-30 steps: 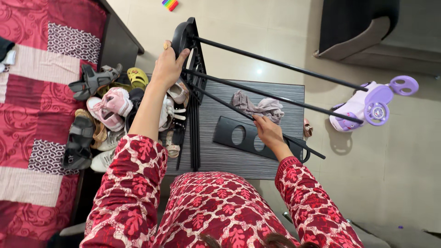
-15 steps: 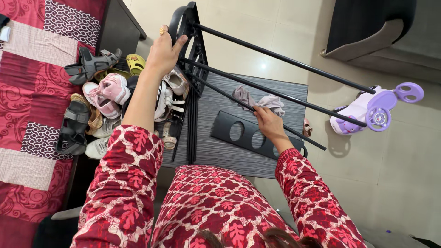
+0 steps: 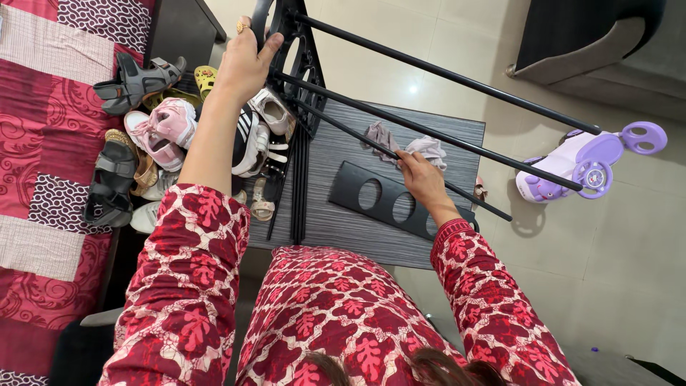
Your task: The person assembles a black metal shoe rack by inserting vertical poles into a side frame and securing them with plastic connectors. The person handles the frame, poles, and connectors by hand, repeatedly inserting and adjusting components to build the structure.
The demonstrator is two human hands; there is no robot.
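Shoes (image 3: 179, 136) pile left of the rack, by the red bed (image 3: 43, 143); a purple toy car (image 3: 586, 164) sits right on the tiled floor. Grey striped surface (image 3: 336, 221) carries a black holed panel (image 3: 389, 204). Your left hand (image 3: 243, 64) is clamped on the black rack's end frame (image 3: 300, 64); your right hand (image 3: 421, 179) presses a grey cloth (image 3: 421, 149) closed around the lowest rod (image 3: 471, 200).

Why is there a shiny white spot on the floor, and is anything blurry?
Head view: the spot is lamp glare on the glossy floor tiles; the toy car casts a soft shadow below itself; the picture is sharp, and the straight rods fan out from the wide lens.
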